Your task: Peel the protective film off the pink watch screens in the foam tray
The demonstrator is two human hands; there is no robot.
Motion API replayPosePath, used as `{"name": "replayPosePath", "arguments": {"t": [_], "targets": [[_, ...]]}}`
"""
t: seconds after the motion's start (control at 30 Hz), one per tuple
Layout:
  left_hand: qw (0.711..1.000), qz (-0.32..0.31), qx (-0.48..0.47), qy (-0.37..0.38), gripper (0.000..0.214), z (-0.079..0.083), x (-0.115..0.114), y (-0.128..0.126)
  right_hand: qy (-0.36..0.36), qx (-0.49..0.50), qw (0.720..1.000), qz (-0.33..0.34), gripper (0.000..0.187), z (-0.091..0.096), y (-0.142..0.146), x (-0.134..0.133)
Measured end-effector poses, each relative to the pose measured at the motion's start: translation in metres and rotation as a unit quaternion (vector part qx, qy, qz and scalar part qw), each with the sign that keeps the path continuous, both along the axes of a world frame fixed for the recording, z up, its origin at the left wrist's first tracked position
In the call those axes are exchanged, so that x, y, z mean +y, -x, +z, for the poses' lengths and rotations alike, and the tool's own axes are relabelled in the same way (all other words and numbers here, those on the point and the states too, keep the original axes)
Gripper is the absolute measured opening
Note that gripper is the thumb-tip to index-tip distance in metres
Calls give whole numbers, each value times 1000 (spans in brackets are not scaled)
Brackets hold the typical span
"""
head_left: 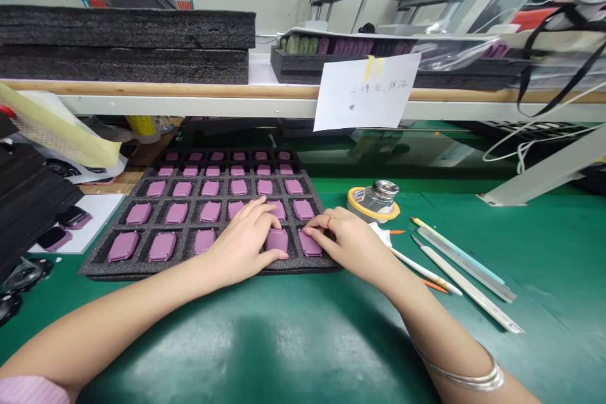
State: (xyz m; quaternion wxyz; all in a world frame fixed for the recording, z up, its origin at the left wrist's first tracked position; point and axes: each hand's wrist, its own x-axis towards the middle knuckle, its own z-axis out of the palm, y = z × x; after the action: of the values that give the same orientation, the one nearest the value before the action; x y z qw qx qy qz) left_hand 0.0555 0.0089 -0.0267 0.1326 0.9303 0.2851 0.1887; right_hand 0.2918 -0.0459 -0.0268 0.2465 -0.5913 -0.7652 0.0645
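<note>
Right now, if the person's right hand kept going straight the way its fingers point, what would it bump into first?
Most likely the pink rounded block sitting in the foam tray, right at the fingertips of the right hand. They seem to be already on it or just above it, though depth is hard to judge from this view.

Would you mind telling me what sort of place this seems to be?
Probably a small-parts assembly workshop: a green bench mat, a foam tray of identical pink casings, and stacked foam trays behind.

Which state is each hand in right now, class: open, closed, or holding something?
Left hand: closed on a pink case.
Right hand: partly open, fingertips resting on the next case.
</note>
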Motion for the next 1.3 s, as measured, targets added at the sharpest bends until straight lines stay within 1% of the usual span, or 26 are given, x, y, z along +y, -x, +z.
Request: {"name": "replayPosePath", "arguments": {"t": [0.1,0.13,0.17,0.2,0.23,0.27,0.3,0.33,0.37,0.4,0.43,0.47,0.53,0.67,0.8,0.9,0.97,1.07,1.13,1.17,1.2,1.23,1.3], "targets": [[995,-17,-90,43,22,1,-5,6,-57,34,998,-4,25,4,5,-5],[990,-20,-120,77,18,3,-7,8,-74,57,996,11,28,6,9,-8],[979,-21,-154,132,17,5,-9,8,-86,87,992,39,32,9,13,-12],[959,-27,-192,209,19,8,-12,8,-91,121,986,76,41,11,19,-15],[925,-40,-230,301,24,11,-14,7,-91,155,977,115,53,12,25,-19],[879,-59,-262,394,30,13,-16,5,-88,188,967,151,64,13,31,-23],[827,-83,-286,477,35,14,-17,3,-83,217,957,174,70,14,37,-26],[778,-106,-303,540,40,15,-19,1,-82,239,950,184,71,13,43,-29],[739,-124,-311,584,43,14,-20,0,-85,258,945,184,68,12,47,-31],[713,-132,-316,612,45,14,-21,-1,-92,275,940,179,65,11,50,-33],[696,-132,-321,628,46,12,-21,-2,-98,288,937,174,62,10,53,-34],[686,-131,-326,637,47,11,-22,-2,-106,296,934,169,61,8,55,-35],[675,-130,-332,646,46,9,-22,-2,-121,295,933,165,62,7,56,-35],[672,-129,-334,649,46,7,-22,0,-154,267,939,153,62,7,56,-36],[678,-105,-321,653,45,5,-22,0,-181,234,945,139,58,8,56,-37],[690,-102,-309,646,50,7,-23,0,-193,214,949,131,56,7,56,-36],[706,-99,-311,629,55,9,-24,1,-198,200,950,133,54,6,56,-35],[747,-66,-299,590,62,13,-27,2,-190,166,955,154,55,6,53,-33],[782,-26,-286,553,61,14,-26,1,-152,144,964,161,69,9,46,-30],[801,-7,-280,528,57,15,-25,0,-129,139,970,153,75,11,40,-28],[822,8,-271,501,53,15,-22,-1,-106,139,975,134,74,14,33,-25],[844,19,-255,471,48,15,-20,-3,-91,141,980,106,65,15,25,-23],[889,31,-200,410,40,14,-15,-5,-84,139,986,38,34,16,8,-15]]}}
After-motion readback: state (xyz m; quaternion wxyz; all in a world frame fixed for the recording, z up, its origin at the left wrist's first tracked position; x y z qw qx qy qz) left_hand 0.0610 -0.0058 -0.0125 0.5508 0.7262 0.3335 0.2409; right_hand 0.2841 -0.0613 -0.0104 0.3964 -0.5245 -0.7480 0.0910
